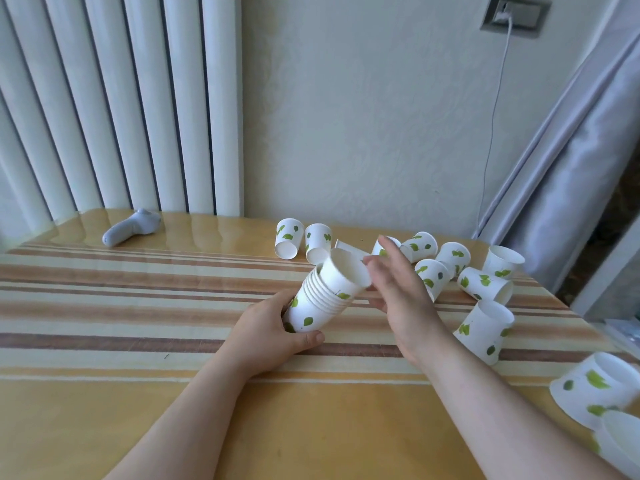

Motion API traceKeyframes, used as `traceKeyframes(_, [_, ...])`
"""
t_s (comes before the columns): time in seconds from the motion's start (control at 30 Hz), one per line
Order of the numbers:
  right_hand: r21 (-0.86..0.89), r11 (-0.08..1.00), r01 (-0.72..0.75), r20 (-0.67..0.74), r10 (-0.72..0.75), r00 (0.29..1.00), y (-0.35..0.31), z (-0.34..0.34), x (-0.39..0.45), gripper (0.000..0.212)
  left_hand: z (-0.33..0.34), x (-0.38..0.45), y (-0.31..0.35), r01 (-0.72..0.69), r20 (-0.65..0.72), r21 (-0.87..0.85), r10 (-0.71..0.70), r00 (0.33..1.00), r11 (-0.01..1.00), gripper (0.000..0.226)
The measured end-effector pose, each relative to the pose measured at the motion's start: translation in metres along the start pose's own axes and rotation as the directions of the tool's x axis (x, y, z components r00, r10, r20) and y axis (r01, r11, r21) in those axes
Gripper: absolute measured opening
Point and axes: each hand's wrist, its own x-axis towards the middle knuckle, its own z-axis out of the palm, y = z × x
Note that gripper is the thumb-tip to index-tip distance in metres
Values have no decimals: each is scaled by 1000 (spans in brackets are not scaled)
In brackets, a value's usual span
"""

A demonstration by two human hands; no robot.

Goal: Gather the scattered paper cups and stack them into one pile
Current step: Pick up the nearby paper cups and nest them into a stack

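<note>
Left hand [277, 336]: fingers wrapped around the base end of a nested stack of paper cups [323, 299], thumb along the near side; stack tilted, mouths pointing up and to the far right, held just above the desk [138, 306].
Right hand [398, 282]: fingers spread and loose, gripping nothing, fingertips at the rim of the stack's top cup.
Loose paper cups: white with green leaf print, no readable lettering or brand. Two lying side by side at far centre [286, 238]; a cluster on their sides at far right [452, 256]; one upside down, leaning, near right of the right wrist [485, 330]; more at the near right edge [595, 389].
Desk: striped cloth under a glossy clear cover.
Other: grey handheld device [131, 226], far left, unlabelled; wall socket with white cable [514, 13].
</note>
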Motion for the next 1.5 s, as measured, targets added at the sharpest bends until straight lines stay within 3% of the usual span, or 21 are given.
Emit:
traceKeyframes(0.1, [-9,995,-99,-104,97,990,16,-2,19,60,0,1,-1,24,-17,-6,-24,1000,1000,64])
traceKeyframes(0.17, [-214,970,-120,-155,88,984,29,-3,39,54,0,2,-2,38,-21,-4,-38,999,999,64])
traceKeyframes(0.3, [-620,782,-65,-72,26,997,46,3,83,78,1,3,-3,52,-11,15,-52,999,999,66])
traceKeyframes(0.43, [-832,552,45,99,68,993,48,17,115,109,3,6,-3,50,-54,33,-48,997,998,66])
traceKeyframes(0.5, [-887,455,74,133,99,986,47,22,122,112,3,6,-3,55,-78,18,-54,996,998,63])
traceKeyframes(0.73, [-974,224,40,42,3,999,53,26,113,39,3,6,-2,68,-70,-10,-69,995,998,54])
traceKeyframes(0.97, [-953,302,31,19,-44,999,56,6,97,46,1,4,-1,68,-83,-36,-71,994,997,54])
traceKeyframes(1.03, [-873,487,-33,-86,-88,992,61,-4,89,50,1,4,-1,68,-84,-47,-72,994,997,53])
traceKeyframes(1.07, [-729,681,-76,-172,-75,982,62,-7,84,50,1,4,-1,66,-86,-52,-70,994,996,52])
traceKeyframes(1.1, [-454,883,-121,-261,-2,965,59,-9,79,49,1,3,-1,62,-88,-55,-67,994,997,51])
traceKeyframes(1.13, [-90,984,-156,-304,122,945,53,-11,75,45,1,4,-1,58,-89,-56,-63,994,997,50])
traceKeyframes(1.17, [221,957,-186,-288,246,925,46,-12,71,39,1,3,-1,55,-89,-55,-60,994,997,50])
traceKeyframes(1.2, [426,881,-206,-236,328,915,39,-13,67,32,1,3,-1,51,-89,-53,-56,994,997,51])
traceKeyframes(1.27, [596,776,-207,-128,347,929,26,-14,61,26,1,4,-1,37,-89,-39,-41,995,999,51])
traceKeyframes(1.4, [574,802,-164,30,180,983,6,-2,47,54,1,3,0,8,-88,-20,-10,996,1000,48])
traceKeyframes(1.5, [441,890,-117,76,93,993,1,15,36,58,1,2,0,-2,-89,-22,0,996,1000,50])
